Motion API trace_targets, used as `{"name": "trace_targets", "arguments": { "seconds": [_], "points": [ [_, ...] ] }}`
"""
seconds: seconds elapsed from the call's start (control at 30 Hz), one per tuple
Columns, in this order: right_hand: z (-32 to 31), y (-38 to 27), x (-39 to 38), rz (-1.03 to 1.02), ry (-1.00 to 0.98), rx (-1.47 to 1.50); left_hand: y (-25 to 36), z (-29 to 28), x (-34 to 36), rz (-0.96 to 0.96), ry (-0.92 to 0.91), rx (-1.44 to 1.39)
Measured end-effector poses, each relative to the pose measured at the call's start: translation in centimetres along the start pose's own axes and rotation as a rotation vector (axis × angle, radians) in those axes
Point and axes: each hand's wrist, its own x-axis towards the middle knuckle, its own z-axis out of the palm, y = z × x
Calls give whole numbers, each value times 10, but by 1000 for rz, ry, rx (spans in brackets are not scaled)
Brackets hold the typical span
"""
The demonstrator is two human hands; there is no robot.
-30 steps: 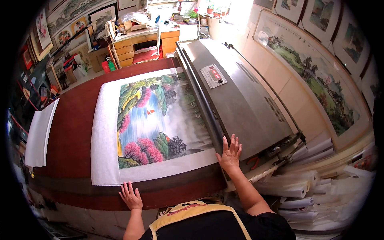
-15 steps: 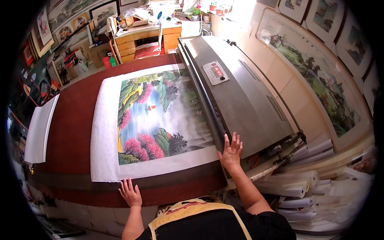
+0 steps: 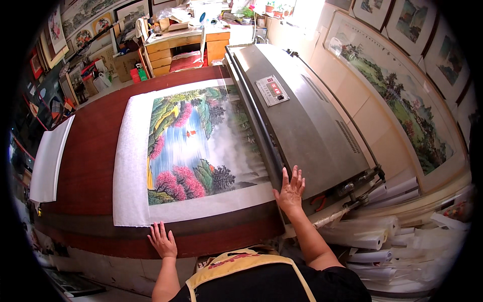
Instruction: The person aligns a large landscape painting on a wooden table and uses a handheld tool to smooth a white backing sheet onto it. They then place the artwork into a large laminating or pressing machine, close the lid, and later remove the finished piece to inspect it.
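Observation:
A landscape painting [image 3: 214, 151] with pink trees, green rocks and a blue waterfall lies flat on a white paper sheet [image 3: 130, 166]. Its right side reaches the dark front bar [image 3: 256, 121] of a large grey press machine [image 3: 314, 131]. My left hand [image 3: 163, 241] rests flat with fingers spread on the dark red table [image 3: 90, 151], its fingertips at the sheet's near edge. Flat and open too, my right hand [image 3: 290, 192] lies on the near end of the machine's front edge, beside the painting's near right corner. Neither hand holds anything.
White folded paper [image 3: 50, 161] lies at the table's left end. Red-handled pliers [image 3: 318, 203] sit by the machine's near corner. White paper rolls [image 3: 365, 236] are stacked to the right. A cluttered wooden desk [image 3: 176, 43] stands at the back; framed pictures [image 3: 392, 90] line the right wall.
The view has shifted very slightly. Both hands, the painting and the machine stay in practically the same places.

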Motion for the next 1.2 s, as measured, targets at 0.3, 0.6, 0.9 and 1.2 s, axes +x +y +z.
{"name": "trace_targets", "arguments": {
  "seconds": [0.3, 0.6, 0.9, 1.2],
  "points": [
    [1, -1, 1, 10, -4, 5, 0, 0, 0, -7, -4, 6],
    [3, 1, 0, 5, 6, -7, -2, 1, 0, -10, -2, 3],
    [0, 0, 0, 6, 2, 0, 1, -2, 1, -22, -27, -2],
    [0, 0, 0, 10, 6, 4, 1, -2, 1, -20, -26, -4]
  ]
}}
